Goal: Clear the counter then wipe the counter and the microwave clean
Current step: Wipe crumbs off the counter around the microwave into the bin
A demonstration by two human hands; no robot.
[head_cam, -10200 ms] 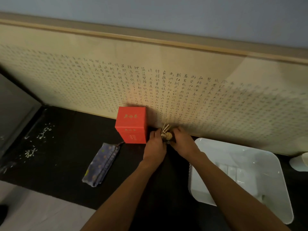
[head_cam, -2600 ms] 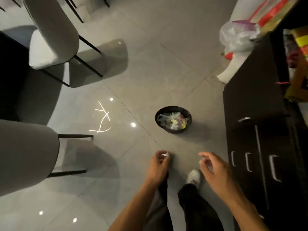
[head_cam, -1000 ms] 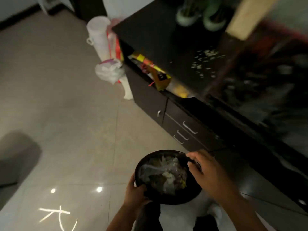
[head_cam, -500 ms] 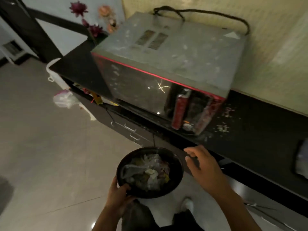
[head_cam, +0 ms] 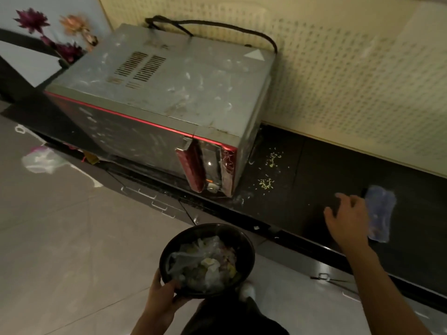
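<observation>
Low down, left fingers (head_cam: 157, 282) gripping rubbish-filled black bin (head_cam: 249, 247), right fingers (head_cam: 348, 201) loose near cloth (head_cam: 379, 213).

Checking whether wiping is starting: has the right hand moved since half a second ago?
Yes. From in front of the microwave, the right hand went rightward over the counter, to the left edge of the blue cloth.

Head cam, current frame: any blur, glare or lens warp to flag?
Head view: dim warm light; right hand and blue cloth motion-smeared; flowers soft in the corner; wide-angle lens slightly bows the counter edge; small glint on the microwave front, no heavy glare.
</observation>
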